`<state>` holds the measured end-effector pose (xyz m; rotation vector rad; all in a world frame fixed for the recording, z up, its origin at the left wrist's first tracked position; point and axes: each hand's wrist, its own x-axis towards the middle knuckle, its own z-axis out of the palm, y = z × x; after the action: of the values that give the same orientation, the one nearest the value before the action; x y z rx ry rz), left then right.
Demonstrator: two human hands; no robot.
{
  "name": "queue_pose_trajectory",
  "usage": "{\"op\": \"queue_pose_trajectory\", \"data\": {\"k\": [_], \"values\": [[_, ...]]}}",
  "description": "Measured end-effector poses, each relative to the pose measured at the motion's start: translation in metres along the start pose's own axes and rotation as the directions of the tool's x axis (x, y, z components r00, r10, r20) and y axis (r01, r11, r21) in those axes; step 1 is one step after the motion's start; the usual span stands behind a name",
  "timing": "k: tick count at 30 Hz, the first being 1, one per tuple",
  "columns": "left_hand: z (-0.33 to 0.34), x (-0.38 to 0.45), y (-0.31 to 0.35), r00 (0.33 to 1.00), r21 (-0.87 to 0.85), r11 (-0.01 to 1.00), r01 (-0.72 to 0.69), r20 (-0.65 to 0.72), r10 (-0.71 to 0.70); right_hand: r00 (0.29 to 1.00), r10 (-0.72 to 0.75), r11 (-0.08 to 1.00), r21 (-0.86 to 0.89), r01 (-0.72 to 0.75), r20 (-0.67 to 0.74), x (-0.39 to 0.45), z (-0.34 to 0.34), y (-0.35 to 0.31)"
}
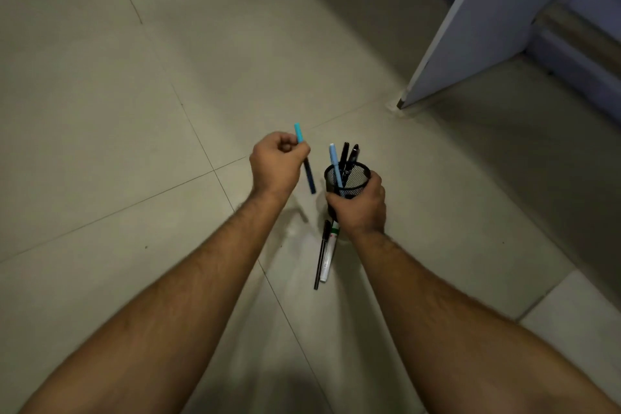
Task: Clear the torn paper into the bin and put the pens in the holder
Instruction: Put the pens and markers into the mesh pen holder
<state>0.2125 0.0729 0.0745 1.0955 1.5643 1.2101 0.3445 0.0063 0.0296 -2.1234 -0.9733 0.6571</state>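
Left hand (pixel 275 165) fingers curled, pinching teal-capped pen (pixel 305 158) upright, just left of holder. Right hand (pixel 361 205) fingers wrapped round black mesh holder (pixel 349 180), three pens (pixel 344 158) standing inside. Black pen (pixel 321 255) and white marker (pixel 328 255) lie on floor (pixel 134 144) beneath holder, side by side.

A black wire-mesh cylindrical holder (pixel 349 180), upright, contains three pens; a teal-capped dark pen (pixel 304 158) tilts beside it; a black pen (pixel 321 254) and white marker (pixel 329 254) lie on the floor.
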Motion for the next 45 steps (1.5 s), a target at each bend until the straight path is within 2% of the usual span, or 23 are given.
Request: {"op": "queue_pose_trajectory", "data": {"k": [4, 6, 9, 12, 15, 18, 20, 21, 23, 25, 30, 33, 36, 38, 40, 42, 45], "values": [[0.008, 0.001, 0.018, 1.000, -0.228, 0.974, -0.009, -0.014, 0.006, 1.000, -0.005, 0.999, 0.036, 0.004, 0.028, -0.003, 0.009, -0.009], [0.013, -0.002, 0.016, 0.999, -0.252, 0.967, 0.038, 0.033, -0.031, 0.999, -0.015, 0.999, 0.044, 0.013, 0.035, -0.003, 0.012, -0.010], [0.019, -0.013, -0.001, 0.974, -0.066, 0.989, 0.133, 0.195, -0.118, 0.999, -0.034, 0.996, 0.086, 0.031, 0.042, -0.002, 0.012, -0.011], [0.021, -0.022, -0.012, 0.947, 0.057, 0.992, 0.113, 0.295, -0.125, 0.999, -0.037, 0.992, 0.124, 0.033, 0.028, 0.000, 0.009, -0.012], [0.017, -0.021, -0.016, 0.970, 0.067, 0.997, 0.041, 0.237, -0.056, 1.000, -0.021, 0.987, 0.161, 0.020, 0.003, 0.003, 0.000, -0.010], [0.016, -0.025, -0.036, 0.985, 0.165, 0.982, 0.088, 0.131, -0.110, 0.999, 0.007, 0.983, 0.181, -0.001, -0.034, 0.006, -0.012, -0.002], [0.017, -0.038, -0.057, 0.955, 0.373, 0.916, 0.145, 0.189, -0.229, 0.999, 0.024, 0.983, 0.185, -0.015, -0.043, 0.007, -0.018, 0.004], [0.018, -0.046, -0.069, 0.925, 0.497, 0.859, 0.127, 0.254, -0.283, 0.999, 0.030, 0.983, 0.180, -0.022, -0.044, 0.006, -0.021, 0.007], [0.017, -0.062, -0.089, 0.875, 0.669, 0.743, 0.001, 0.359, -0.325, 0.998, 0.040, 0.987, 0.160, -0.033, -0.046, 0.004, -0.024, 0.015], [0.016, -0.072, -0.099, 0.864, 0.715, 0.694, -0.082, 0.398, -0.308, 0.998, 0.050, 0.987, 0.153, -0.043, -0.040, 0.001, -0.027, 0.019], [0.025, -0.074, -0.098, 0.879, 0.797, 0.581, -0.163, 0.384, -0.281, 0.999, 0.036, 0.992, 0.119, -0.036, 0.002, -0.007, -0.029, 0.027], [0.027, -0.066, -0.097, 0.911, 0.813, 0.579, -0.059, 0.282, -0.303, 1.000, 0.014, 0.994, 0.110, -0.016, 0.020, -0.006, -0.026, 0.029], [0.023, -0.045, -0.083, 0.959, 0.696, 0.715, 0.071, 0.150, -0.241, 1.000, 0.019, 0.993, 0.119, -0.021, 0.020, -0.002, -0.024, 0.025], [0.020, -0.028, -0.063, 0.977, 0.500, 0.858, 0.120, 0.095, -0.193, 1.000, 0.029, 0.992, 0.123, -0.030, 0.009, 0.000, -0.022, 0.022], [0.019, -0.014, -0.040, 0.986, 0.233, 0.964, 0.129, 0.069, -0.149, 0.999, 0.044, 0.991, 0.126, -0.043, -0.002, 0.000, -0.019, 0.020], [0.019, -0.008, -0.019, 0.993, 0.015, 0.994, 0.106, 0.051, -0.106, 0.998, 0.064, 0.989, 0.132, -0.062, -0.014, -0.001, -0.014, 0.018], [0.023, -0.008, 0.004, 0.995, -0.242, 0.966, 0.091, 0.052, -0.081, 0.997, 0.078, 0.989, 0.130, -0.076, -0.008, -0.002, -0.008, 0.015]]}}
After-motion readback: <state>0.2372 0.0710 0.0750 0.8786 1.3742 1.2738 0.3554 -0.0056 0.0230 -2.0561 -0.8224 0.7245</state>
